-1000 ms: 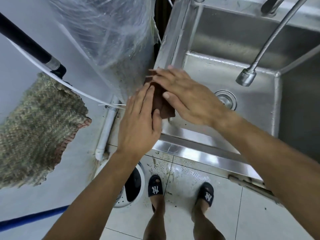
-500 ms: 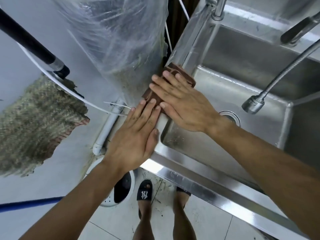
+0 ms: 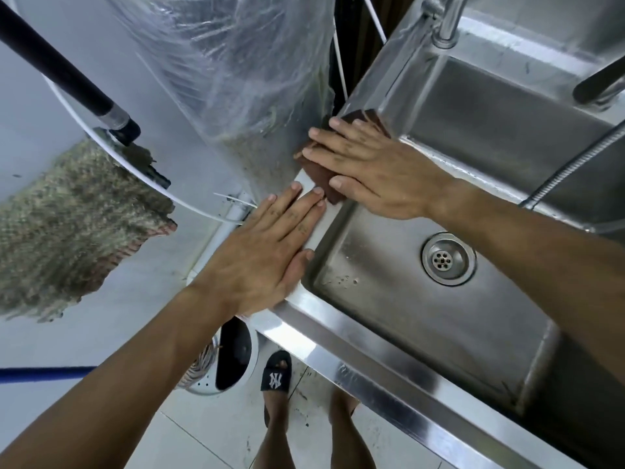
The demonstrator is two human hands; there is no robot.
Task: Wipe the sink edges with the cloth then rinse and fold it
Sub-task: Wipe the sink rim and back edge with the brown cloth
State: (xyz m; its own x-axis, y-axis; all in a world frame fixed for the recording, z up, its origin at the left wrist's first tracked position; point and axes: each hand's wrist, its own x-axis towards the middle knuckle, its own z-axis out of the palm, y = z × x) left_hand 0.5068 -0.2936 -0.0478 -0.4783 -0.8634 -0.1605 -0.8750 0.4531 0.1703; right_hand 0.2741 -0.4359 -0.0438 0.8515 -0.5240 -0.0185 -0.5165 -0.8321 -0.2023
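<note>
A dark brown cloth (image 3: 321, 179) lies on the left rim of the stainless steel sink (image 3: 358, 357). My right hand (image 3: 368, 167) lies flat on top of the cloth with straight fingers, pressing it against the rim; most of the cloth is hidden beneath it. My left hand (image 3: 263, 255) rests flat on the same rim just in front of the cloth, fingertips almost touching the cloth's near edge. It holds nothing.
The basin has a round drain (image 3: 448, 258) and a flexible spray hose (image 3: 575, 164) hanging at the right. A tap base (image 3: 448, 22) stands at the back rim. Plastic-wrapped bulk (image 3: 230, 69) presses close left of the sink. A mop (image 3: 67, 211) hangs at left.
My right hand has slid the cloth farther back along the left rim. My left hand stayed flat on the rim, and the cloth has drawn away from its fingertips.
</note>
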